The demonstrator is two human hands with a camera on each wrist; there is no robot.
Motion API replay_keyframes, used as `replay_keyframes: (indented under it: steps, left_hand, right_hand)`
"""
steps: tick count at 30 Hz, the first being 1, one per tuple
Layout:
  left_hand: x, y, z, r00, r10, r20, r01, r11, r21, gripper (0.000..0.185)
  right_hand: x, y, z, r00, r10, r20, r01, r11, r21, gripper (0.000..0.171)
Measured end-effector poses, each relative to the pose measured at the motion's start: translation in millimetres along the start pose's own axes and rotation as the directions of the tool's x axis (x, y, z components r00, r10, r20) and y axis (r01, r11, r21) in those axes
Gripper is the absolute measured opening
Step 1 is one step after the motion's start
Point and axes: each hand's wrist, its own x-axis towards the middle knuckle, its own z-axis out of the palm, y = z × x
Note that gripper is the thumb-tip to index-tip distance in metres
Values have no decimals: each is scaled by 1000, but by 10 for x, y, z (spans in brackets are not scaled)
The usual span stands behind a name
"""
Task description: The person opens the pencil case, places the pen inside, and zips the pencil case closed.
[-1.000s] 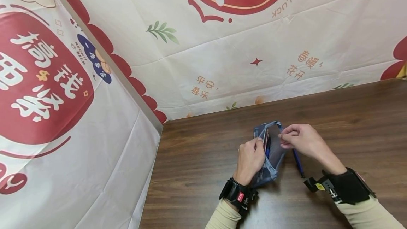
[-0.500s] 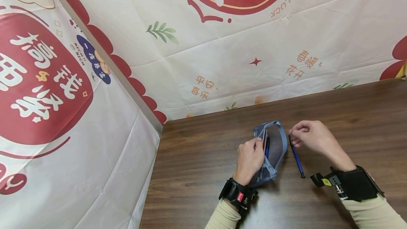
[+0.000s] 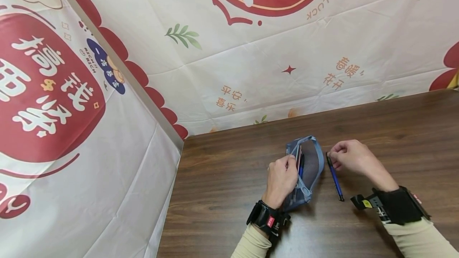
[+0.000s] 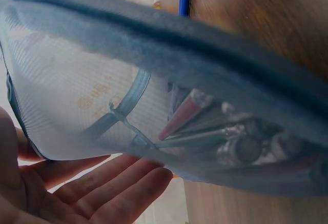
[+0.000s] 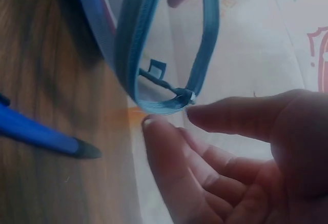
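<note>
A blue mesh pencil case (image 3: 312, 168) stands unzipped on the table, its mouth spread wide. My left hand (image 3: 282, 180) grips its left rim; in the left wrist view, the fingers (image 4: 123, 198) lie along the outside of the mesh. Pens (image 3: 301, 166) and other slim items show inside, blurred through the mesh. A blue pen (image 3: 335, 178) with black ends lies on the table, right of the case. My right hand (image 3: 353, 156) hovers by the pen's far end. In the right wrist view its thumb and index finger are slightly apart, with nothing between them.
The brown wooden table (image 3: 222, 194) ends at a white printed cloth (image 3: 244, 71) at the back. Another printed panel (image 3: 118, 170) stands along the left side. Each wrist wears a black camera strap (image 3: 399, 206).
My right hand has let go of the case's right rim and moved right, toward the pen's far end. The left hand and the case stay nearly where they were.
</note>
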Motion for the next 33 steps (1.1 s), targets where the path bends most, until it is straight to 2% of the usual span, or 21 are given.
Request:
replay_keyframes:
  steps: [7,18,26,33]
  left_hand:
    - [-4,4,-1,1000,4,-13,-4,1000,10,45]
    - [-3,2,-3,1000,-2,-9,2,1000,16,45]
    - [1,2,1,1000,-5,-12,5,1000,22,45]
    - [3,8,-3,1000,-12,-13,12,1000,24,45]
  right_hand:
    - [34,45,19,995,37,94,-39,999,18,22]
    - [80,124,57,988,87,126,-81,995,-52,11]
    - [85,146,120,988,107,111,-96,990,-107,16]
    - [95,168,174,988,108,111,-91,984,-154,26]
